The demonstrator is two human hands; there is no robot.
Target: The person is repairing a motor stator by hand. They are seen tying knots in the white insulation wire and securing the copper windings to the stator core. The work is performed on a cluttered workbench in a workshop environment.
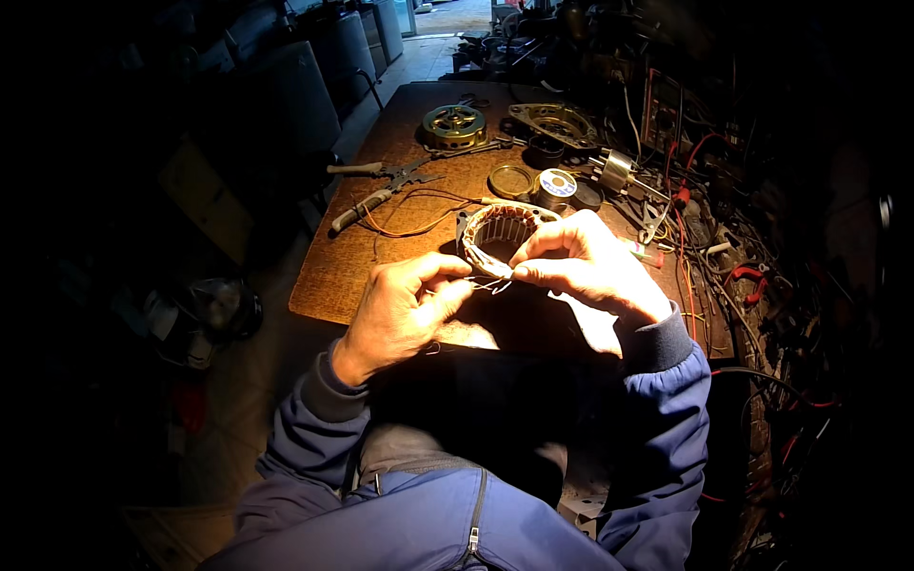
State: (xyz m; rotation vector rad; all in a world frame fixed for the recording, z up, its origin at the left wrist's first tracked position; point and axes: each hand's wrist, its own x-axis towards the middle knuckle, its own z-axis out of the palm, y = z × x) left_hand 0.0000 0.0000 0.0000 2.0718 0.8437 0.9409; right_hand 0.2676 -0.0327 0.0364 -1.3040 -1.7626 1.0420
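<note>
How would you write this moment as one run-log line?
Left hand: fingertips beside thin wire | Right hand: thumb and forefinger at near rim of wound metal ring | Table: pliers, spool

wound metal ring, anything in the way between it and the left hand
Only thin strands lie between the left hand and the wound metal ring; nothing else visible stands in the way.

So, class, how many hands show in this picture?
2: the left hand, near left of the wound metal ring; the right hand, at its right side. Darkness may hide more.
</note>
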